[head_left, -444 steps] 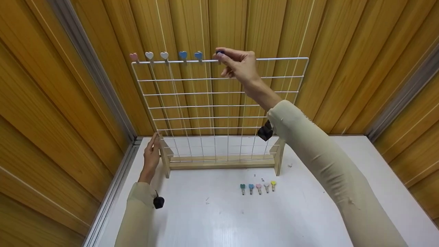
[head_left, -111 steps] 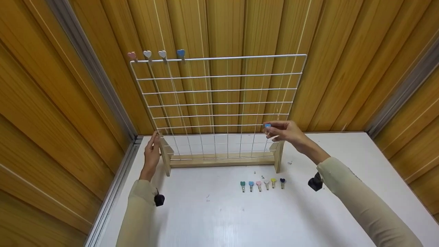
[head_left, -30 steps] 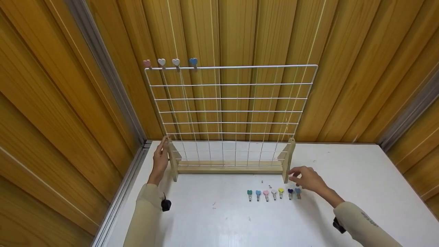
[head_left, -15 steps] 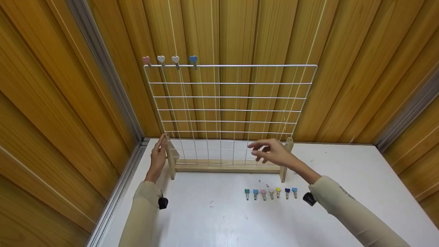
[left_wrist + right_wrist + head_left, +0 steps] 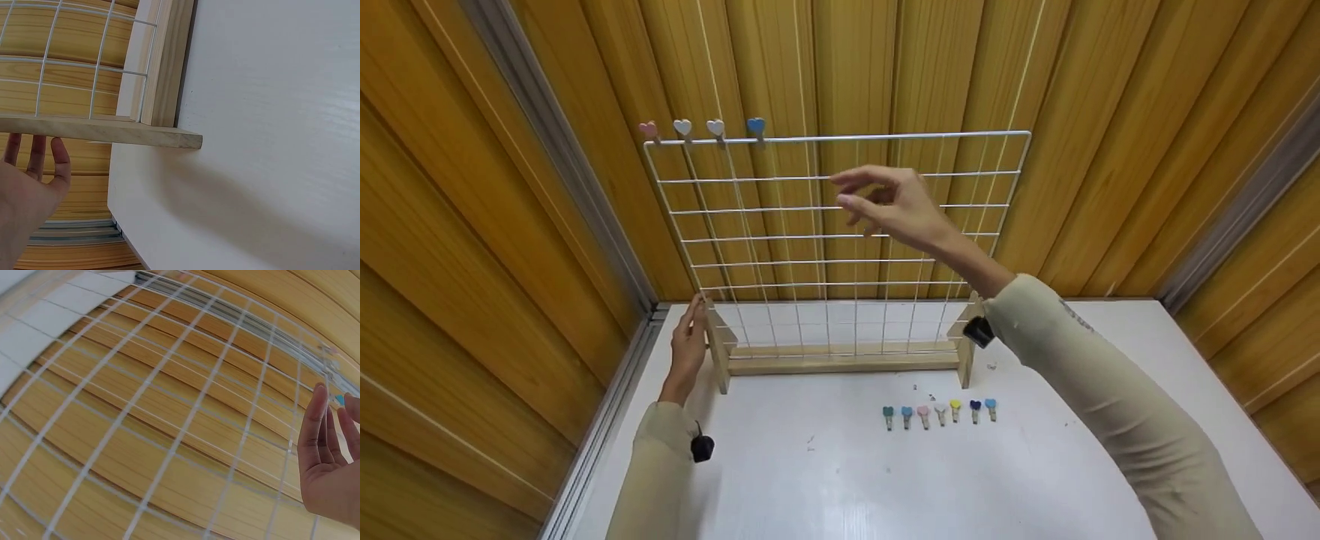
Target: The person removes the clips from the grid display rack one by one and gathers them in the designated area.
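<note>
My left hand rests its fingertips against the left wooden leg of a white wire grid rack. In the left wrist view, the fingers touch the side of that leg without curling round it. Raised in front of the grid's upper half, my right hand is empty, its thumb and fingers parted. Heart-topped clothespins stand on the top bar: a pink clothespin, two white ones, including this white clothespin, and a blue clothespin.
On the white table, several heart clothespins lie in a row before the rack: a green clothespin at the left end, a light blue clothespin at the right. Small specks lie nearby. A wood-panelled wall stands behind the rack.
The dark blue and second light blue clothespins, once at the top bar or in my right hand, now lie in the table row. My emptied right hand has risen up-left; my left hand stays.
</note>
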Tool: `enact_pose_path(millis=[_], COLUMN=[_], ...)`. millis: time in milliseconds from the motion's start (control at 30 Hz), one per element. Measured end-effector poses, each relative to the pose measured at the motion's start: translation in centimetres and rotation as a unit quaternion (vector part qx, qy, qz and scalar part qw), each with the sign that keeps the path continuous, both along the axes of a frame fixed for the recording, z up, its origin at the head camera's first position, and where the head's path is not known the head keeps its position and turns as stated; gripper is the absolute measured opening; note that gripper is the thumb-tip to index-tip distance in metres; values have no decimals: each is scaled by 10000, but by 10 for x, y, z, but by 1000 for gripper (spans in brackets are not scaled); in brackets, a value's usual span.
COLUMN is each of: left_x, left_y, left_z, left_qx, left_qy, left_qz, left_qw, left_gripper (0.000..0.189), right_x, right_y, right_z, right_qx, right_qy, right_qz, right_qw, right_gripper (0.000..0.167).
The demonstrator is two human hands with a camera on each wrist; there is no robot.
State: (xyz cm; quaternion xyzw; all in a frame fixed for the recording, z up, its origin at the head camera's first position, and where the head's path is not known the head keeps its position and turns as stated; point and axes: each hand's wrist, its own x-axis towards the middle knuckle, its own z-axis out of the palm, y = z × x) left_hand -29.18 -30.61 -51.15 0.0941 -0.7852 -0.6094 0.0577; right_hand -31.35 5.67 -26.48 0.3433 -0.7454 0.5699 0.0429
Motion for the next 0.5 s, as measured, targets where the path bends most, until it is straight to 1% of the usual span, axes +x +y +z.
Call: enact_pose_path(millis=[33, 67, 167, 267, 367, 500], left_x=[0, -2, -3, -1, 1, 3], left_y=[-1, -4, -5, -6, -7, -7], left_z=[1, -2, 3, 5, 4, 2], left_qx=[-18, -93, -128, -90, -142, -158], left_qy=[33, 78, 149, 150, 122, 115], left_qz=[-21, -28, -82, -90, -63, -29], left_qw=[10000, 9999, 9998, 9998, 9998, 9998], left_gripper=[62, 63, 63, 62, 61, 61], right_x=[-3, -5, -13, -19, -22, -21], right_y=[-5, -11, -26, -41, -56, -75], right_z=[7, 14, 33, 48, 59, 64], right_qx=[-130, -244, -489, -553, -542, -368], right_qy=[-9, -35, -107, -185, -350, -446], right_qz=[20, 46, 10, -30, -36, 90], right_qw=[9999, 9997, 9987, 9983, 9979, 9983], right_gripper=[30, 31, 33, 38, 44, 49])
